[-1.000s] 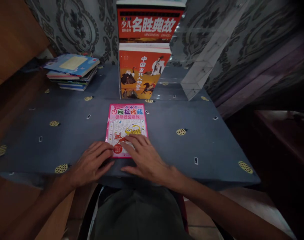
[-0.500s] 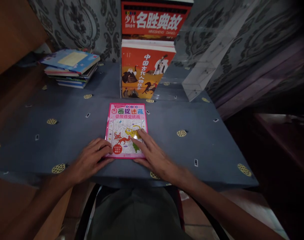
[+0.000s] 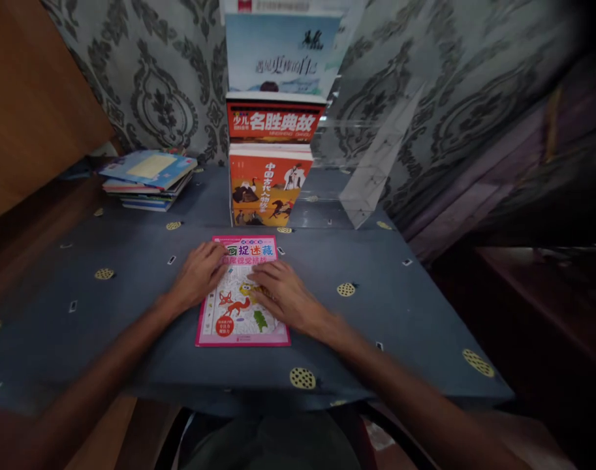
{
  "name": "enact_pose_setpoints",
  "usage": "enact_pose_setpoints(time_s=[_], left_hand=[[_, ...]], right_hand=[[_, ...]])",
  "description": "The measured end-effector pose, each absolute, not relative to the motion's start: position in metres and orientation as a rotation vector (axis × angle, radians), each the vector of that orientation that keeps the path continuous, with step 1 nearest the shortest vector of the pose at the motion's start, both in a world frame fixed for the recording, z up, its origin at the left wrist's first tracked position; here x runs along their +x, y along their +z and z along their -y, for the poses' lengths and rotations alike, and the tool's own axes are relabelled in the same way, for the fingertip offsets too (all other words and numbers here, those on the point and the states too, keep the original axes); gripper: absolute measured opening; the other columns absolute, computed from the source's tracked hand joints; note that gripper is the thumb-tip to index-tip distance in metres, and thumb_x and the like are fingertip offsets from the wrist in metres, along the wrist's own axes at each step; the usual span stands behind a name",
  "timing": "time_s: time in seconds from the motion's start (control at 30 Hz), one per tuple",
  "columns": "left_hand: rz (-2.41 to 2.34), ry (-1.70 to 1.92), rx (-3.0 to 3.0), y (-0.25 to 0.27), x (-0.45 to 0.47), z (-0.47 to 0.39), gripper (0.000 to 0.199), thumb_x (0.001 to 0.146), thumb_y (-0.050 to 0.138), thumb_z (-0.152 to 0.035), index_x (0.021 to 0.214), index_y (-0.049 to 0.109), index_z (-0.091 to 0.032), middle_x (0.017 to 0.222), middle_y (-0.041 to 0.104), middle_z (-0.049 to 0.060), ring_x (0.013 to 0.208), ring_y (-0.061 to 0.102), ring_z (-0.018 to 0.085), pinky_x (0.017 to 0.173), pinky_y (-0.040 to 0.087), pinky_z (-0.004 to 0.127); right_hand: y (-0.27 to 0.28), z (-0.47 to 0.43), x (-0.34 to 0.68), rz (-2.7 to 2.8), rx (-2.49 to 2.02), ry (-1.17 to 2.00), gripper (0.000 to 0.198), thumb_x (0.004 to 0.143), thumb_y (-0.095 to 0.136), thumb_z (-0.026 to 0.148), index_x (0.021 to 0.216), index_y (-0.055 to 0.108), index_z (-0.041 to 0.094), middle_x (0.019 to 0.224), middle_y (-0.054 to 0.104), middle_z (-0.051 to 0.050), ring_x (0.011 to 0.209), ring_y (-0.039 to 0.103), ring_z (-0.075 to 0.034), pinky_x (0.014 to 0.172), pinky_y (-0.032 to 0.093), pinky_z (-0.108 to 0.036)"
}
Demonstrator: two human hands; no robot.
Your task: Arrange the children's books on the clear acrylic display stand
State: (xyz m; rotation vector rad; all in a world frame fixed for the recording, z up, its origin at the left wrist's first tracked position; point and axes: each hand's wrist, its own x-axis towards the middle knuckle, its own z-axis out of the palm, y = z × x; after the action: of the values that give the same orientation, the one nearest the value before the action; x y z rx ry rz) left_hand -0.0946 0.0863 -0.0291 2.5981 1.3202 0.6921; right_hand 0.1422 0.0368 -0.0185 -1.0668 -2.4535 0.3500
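Note:
A pink-bordered picture book [image 3: 243,325] with a fox and a yellow striped animal on its cover lies flat on the cloth-covered table. On its upper left edge rests my left hand [image 3: 200,274], fingers stretched over part of the title. My right hand [image 3: 285,297] lies across the cover's right side, its fingers extended and covering part of the yellow animal. Neither hand is closed around the book.
Behind the book stands a clear tiered rack [image 3: 363,196] holding several books, with an orange book [image 3: 266,196] lowest and a red book [image 3: 278,124] above it. A stack of books [image 3: 148,176] sits at the back left. The table's front edge is close to me.
The view has tilted up, showing a light blue book higher on the rack. Both hands have slid up along the book, from its lower part to its upper half.

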Motion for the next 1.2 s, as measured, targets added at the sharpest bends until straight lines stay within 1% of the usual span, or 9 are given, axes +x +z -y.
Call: enact_pose_setpoints(time_s=[0.1,0.17,0.27,0.4,0.6,0.83,0.97,1.07,1.2], left_hand=[[-1.431,0.650,2.638,-0.035,-0.077,-0.109,0.024,0.097,0.045,-0.024,0.114,0.060,-0.016,0.117,0.065,0.014,0.109,0.058,0.029,0.095,0.045,0.046],[-1.460,0.627,2.671,-0.038,-0.071,-0.114,0.025,0.097,0.043,-0.022,0.113,0.061,-0.017,0.120,0.065,0.014,0.109,0.058,0.030,0.094,0.044,0.047],[-1.455,0.663,2.667,-0.040,-0.071,-0.113,0.026,0.099,0.042,-0.025,0.115,0.061,-0.018,0.123,0.066,0.013,0.111,0.058,0.029,0.095,0.044,0.045],[-1.459,0.689,2.629,-0.040,-0.072,-0.111,0.027,0.099,0.042,-0.025,0.116,0.061,-0.018,0.124,0.066,0.013,0.112,0.058,0.029,0.097,0.044,0.046],[-1.463,0.734,2.611,-0.045,-0.071,-0.115,0.028,0.098,0.041,-0.025,0.114,0.063,-0.019,0.125,0.064,0.013,0.112,0.059,0.029,0.097,0.046,0.047],[-1.473,0.935,2.481,-0.051,-0.071,-0.113,0.029,0.096,0.041,-0.027,0.112,0.062,-0.016,0.136,0.055,0.019,0.125,0.054,0.031,0.106,0.046,0.051],[-1.430,1.133,2.213,-0.044,-0.070,-0.114,0.027,0.093,0.047,-0.030,0.113,0.062,-0.020,0.140,0.052,0.014,0.133,0.051,0.028,0.111,0.044,0.049],[-1.406,1.330,1.745,-0.040,-0.076,-0.123,0.029,0.084,0.058,-0.030,0.111,0.061,-0.022,0.137,0.055,0.012,0.136,0.049,0.030,0.109,0.046,0.050],[-1.237,1.465,0.985,-0.035,-0.085,-0.134,0.034,0.074,0.068,-0.016,0.106,0.058,-0.023,0.122,0.066,0.007,0.116,0.066,0.022,0.099,0.055,0.035]], right_hand=[[-0.023,-0.077,0.120,2.415,-1.193,0.301,0.040,0.098,0.056,0.027,0.136,0.056,0.013,0.145,0.054,-0.019,0.136,0.047,-0.028,0.113,0.038,-0.049],[-0.030,-0.094,0.115,2.381,-1.324,0.301,0.046,0.096,0.058,0.027,0.139,0.054,0.009,0.149,0.049,-0.022,0.140,0.043,-0.030,0.116,0.033,-0.052],[-0.040,-0.104,0.124,2.329,-1.421,0.268,0.046,0.098,0.055,0.033,0.138,0.055,0.010,0.148,0.052,-0.021,0.140,0.043,-0.031,0.118,0.029,-0.054],[-0.046,-0.103,0.144,2.257,-1.462,0.218,0.044,0.101,0.049,0.037,0.136,0.057,0.013,0.142,0.057,-0.019,0.135,0.048,-0.030,0.115,0.035,-0.050],[-0.050,-0.106,0.149,2.219,-1.489,0.186,0.043,0.100,0.049,0.037,0.134,0.058,0.012,0.138,0.059,-0.017,0.130,0.050,-0.030,0.110,0.040,-0.046],[-0.051,-0.105,0.146,2.241,-1.491,0.106,0.039,0.100,0.051,0.034,0.132,0.060,0.014,0.136,0.059,-0.017,0.128,0.051,-0.030,0.110,0.041,-0.048],[-0.051,-0.104,0.141,2.236,-1.514,0.048,0.038,0.099,0.052,0.029,0.131,0.061,0.010,0.137,0.059,-0.020,0.128,0.051,-0.031,0.111,0.041,-0.048],[-0.052,-0.104,0.140,2.235,-1.499,0.042,0.038,0.099,0.051,0.027,0.130,0.060,0.008,0.135,0.059,-0.022,0.127,0.051,-0.032,0.111,0.042,-0.049],[-0.052,-0.103,0.141,2.222,-1.479,0.056,0.037,0.100,0.048,0.027,0.130,0.061,0.010,0.136,0.058,-0.022,0.128,0.051,-0.033,0.110,0.043,-0.053]])
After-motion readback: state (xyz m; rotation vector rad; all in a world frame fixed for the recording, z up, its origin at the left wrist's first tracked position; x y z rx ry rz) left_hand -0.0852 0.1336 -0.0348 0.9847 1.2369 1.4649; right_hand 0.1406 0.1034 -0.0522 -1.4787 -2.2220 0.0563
